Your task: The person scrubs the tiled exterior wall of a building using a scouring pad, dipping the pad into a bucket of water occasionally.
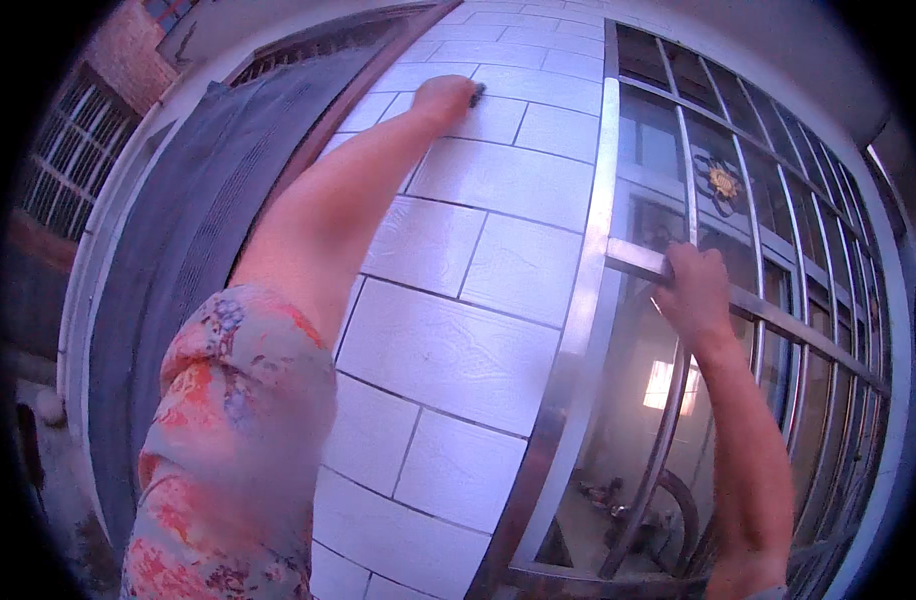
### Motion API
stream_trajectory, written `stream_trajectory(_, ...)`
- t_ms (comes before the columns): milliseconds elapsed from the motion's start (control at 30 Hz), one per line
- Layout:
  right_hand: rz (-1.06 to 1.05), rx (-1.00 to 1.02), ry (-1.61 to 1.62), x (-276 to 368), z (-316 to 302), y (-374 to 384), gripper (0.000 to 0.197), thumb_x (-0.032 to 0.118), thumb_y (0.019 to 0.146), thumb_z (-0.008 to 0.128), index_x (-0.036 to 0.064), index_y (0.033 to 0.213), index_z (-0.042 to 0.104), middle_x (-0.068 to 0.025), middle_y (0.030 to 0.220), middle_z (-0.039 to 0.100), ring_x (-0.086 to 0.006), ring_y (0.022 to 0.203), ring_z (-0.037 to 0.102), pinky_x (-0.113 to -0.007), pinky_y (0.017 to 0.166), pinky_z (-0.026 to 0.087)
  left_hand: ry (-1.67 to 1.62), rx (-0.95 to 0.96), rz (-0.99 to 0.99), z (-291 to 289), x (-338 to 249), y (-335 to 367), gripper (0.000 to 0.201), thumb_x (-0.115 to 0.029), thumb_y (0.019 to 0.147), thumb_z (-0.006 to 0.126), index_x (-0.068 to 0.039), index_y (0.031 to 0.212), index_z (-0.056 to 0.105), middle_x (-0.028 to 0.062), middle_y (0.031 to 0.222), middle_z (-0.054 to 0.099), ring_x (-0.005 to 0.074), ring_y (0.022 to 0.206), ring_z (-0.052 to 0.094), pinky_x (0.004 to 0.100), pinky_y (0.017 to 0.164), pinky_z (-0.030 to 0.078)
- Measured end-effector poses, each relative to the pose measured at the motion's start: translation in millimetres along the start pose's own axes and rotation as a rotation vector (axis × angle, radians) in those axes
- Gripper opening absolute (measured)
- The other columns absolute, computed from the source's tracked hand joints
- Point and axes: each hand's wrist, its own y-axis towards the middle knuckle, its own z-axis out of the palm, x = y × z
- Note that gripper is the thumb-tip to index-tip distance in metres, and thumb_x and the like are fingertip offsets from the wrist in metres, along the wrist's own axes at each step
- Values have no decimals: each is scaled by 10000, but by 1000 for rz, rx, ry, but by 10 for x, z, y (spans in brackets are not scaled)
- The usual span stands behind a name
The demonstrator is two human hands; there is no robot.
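Note:
My left arm, in a floral sleeve, reaches high up the white tiled wall (pixel 448 345). At its end my left hand (pixel 444 98) is closed on a small dark object (pixel 478 95) held against the tiles; most of it is hidden by the fingers, and I cannot make out its kind. Lower down on the right, my right hand (pixel 696 285) is wrapped round the horizontal metal bar (pixel 808 335) of the window grille, next to an upright bar.
A dark curtain (pixel 173 270) hangs in the doorway on the left. The shiny grille (pixel 688 150) covers a glass window on the right, with a gold flower ornament (pixel 723 181) on it. Another barred window (pixel 78 155) is at the far left.

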Motion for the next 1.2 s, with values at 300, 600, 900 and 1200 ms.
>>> stream_trajectory(300, 12, 33, 45, -6, -35, -22, 211, 103, 624, 623, 75, 812, 532, -76, 839, 558, -330, 815, 490, -422, 738, 411, -166, -158, 298, 180, -418, 159, 141, -149, 724, 564, -117, 833, 648, 131, 881, 637, 317, 857, 609, 414, 737, 487)
stream_trajectory(600, 1, -18, -10, 23, 62, -7, 257, 100, 616, 645, 75, 848, 537, -83, 841, 557, -329, 831, 489, -412, 746, 410, -78, 13, 10, 63, -102, 18, 148, -174, 755, 534, -94, 805, 648, 143, 857, 634, 307, 868, 609, 422, 733, 473)
stream_trajectory(900, -57, -35, 72, -29, 23, -3, 235, 96, 618, 627, 65, 825, 520, -97, 835, 550, -335, 789, 485, -423, 703, 420, -76, -21, 177, 95, -106, 66, 150, -97, 763, 532, -90, 881, 624, 136, 909, 630, 321, 870, 596, 413, 765, 467)
stream_trajectory(1200, -24, -35, 9, -11, 93, -5, 221, 92, 622, 628, 63, 807, 512, -92, 839, 545, -328, 790, 475, -420, 724, 399, -100, -15, 36, 144, -67, 91, 184, -133, 758, 520, -113, 906, 629, 130, 916, 632, 318, 871, 599, 411, 737, 475)
